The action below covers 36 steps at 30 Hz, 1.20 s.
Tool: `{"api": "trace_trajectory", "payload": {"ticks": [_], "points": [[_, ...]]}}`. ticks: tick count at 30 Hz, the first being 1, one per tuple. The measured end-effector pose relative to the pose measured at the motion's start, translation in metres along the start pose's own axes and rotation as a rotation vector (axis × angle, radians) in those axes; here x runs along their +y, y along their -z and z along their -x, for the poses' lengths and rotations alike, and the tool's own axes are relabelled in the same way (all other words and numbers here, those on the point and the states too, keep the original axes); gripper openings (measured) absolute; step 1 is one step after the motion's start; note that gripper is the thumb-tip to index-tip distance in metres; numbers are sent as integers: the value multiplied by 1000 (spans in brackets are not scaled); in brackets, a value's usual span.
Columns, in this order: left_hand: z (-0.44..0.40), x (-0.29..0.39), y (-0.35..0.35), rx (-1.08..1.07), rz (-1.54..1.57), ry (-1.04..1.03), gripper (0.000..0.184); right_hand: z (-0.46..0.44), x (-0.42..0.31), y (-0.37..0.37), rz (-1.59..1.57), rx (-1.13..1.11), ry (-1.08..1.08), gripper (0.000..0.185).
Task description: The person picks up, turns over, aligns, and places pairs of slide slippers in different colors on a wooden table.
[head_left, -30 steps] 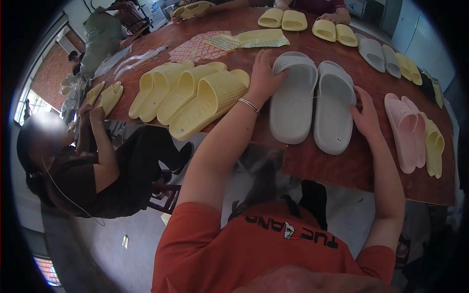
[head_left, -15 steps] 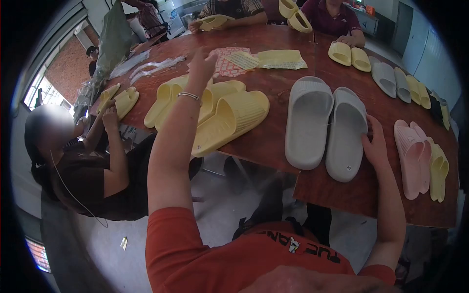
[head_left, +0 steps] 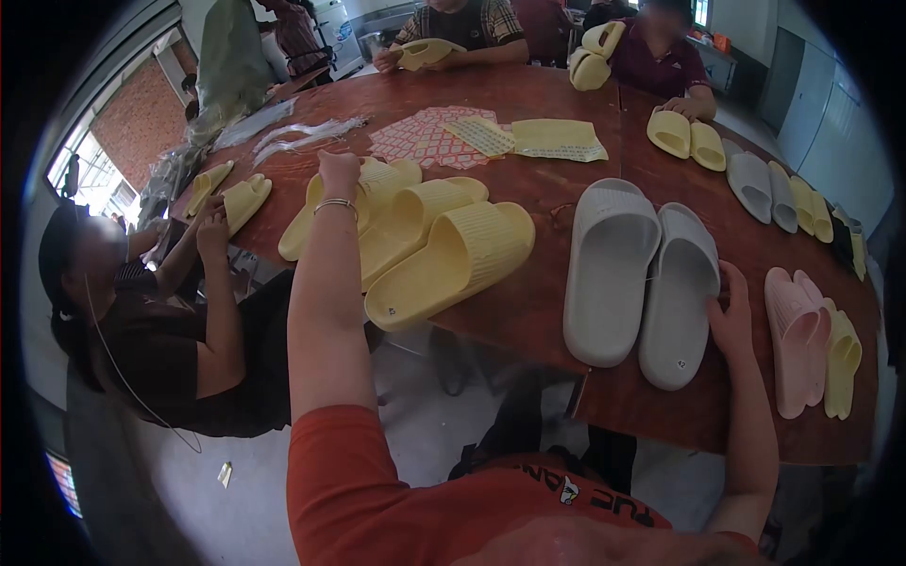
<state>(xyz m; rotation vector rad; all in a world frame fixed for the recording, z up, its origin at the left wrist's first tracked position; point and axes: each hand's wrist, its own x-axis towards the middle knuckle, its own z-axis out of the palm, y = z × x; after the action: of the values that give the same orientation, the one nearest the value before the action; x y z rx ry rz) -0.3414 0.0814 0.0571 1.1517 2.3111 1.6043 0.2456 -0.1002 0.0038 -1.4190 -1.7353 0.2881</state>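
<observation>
My left hand (head_left: 340, 176), a bracelet at its wrist, reaches past the yellow slippers (head_left: 462, 250) toward the thin white plastic strands (head_left: 307, 137). Its fingers look drawn together; what they hold, if anything, is hidden. A pair of grey slippers (head_left: 609, 274) lies in front of me, toes away, with a thin strand running between the two. Against the outer edge of the right grey slipper (head_left: 681, 311) rests my right hand (head_left: 732, 307), fingers apart and not wrapped round it. A small white size label shows on that slipper's heel.
Red patterned sheets (head_left: 415, 139) and a yellow printed bag (head_left: 560, 140) lie mid-table. Pink slippers (head_left: 791, 349) and smaller yellow slippers (head_left: 842, 363) line the right side. A co-worker (head_left: 151, 321) sits at left handling yellow slippers (head_left: 247, 200); others sit across the wooden table (head_left: 528, 311).
My left hand has moved down and left, from near the red sheets toward the white strands, and its fingers have drawn in. My right hand stays by the grey slipper. The view has shifted slightly.
</observation>
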Motion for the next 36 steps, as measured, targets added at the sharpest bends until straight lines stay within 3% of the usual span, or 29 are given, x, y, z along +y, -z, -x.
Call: {"api": "trace_trajectory", "payload": {"ticks": [1,3,7,9,13,15,22,24,27,36], "points": [[1,-1,-3,-1,0,1,60,-1,0,1,-12,-2,5,50],[18,6,-11,208,-272,-345,54,-1,3,0,11,-4,-12,50],[99,69,-16,-229,52,-677,42,-2,1,1,-23,-8,-41,50],[158,101,-11,-447,190,-676,39,-1,-3,1,-27,-13,-46,50],[230,123,-19,-770,152,-1012,36,-1,-5,2,-31,-23,-45,51],[255,126,-35,-823,214,-1187,37,-1,-2,1,-14,-17,-36,50],[312,137,-71,-593,221,-1181,35,-1,4,2,22,-5,18,50],[315,138,-87,-664,325,-945,37,-2,2,2,27,-5,11,50],[319,135,-97,-558,288,-934,39,-1,-8,6,39,-11,6,50],[320,132,-91,-561,327,-987,40,0,-3,3,57,-2,40,51]]}}
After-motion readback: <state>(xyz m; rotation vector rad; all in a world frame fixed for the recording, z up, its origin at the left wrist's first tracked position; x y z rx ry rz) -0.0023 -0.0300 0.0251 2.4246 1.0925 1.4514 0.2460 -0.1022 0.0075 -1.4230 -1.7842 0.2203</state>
